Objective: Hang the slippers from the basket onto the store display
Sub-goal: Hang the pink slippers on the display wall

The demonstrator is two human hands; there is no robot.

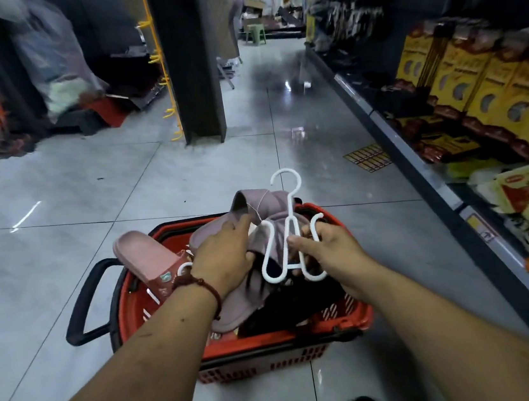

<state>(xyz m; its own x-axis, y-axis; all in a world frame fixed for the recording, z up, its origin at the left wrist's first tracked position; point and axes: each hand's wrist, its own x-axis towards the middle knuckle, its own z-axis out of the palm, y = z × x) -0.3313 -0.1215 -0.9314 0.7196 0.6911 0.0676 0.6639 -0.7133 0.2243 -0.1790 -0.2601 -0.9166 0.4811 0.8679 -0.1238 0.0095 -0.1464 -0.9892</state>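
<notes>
Left grip (227, 262), slippers (265, 204), right grip (335, 245) seemingly pinching hanger (290, 202)

I've got the basket (273, 340) on the floor dead ahead, mid-aisle. Slipper pile (267, 206) in it, single slipper (145, 255) overhanging its left rim. Left hand (227, 261) on the pile, right hand (332, 248) beside it, hanger (290, 202) between them. Pillar (192, 59) behind, hook strip (160, 63) on its left; shelving (395, 139) along the right.
</notes>
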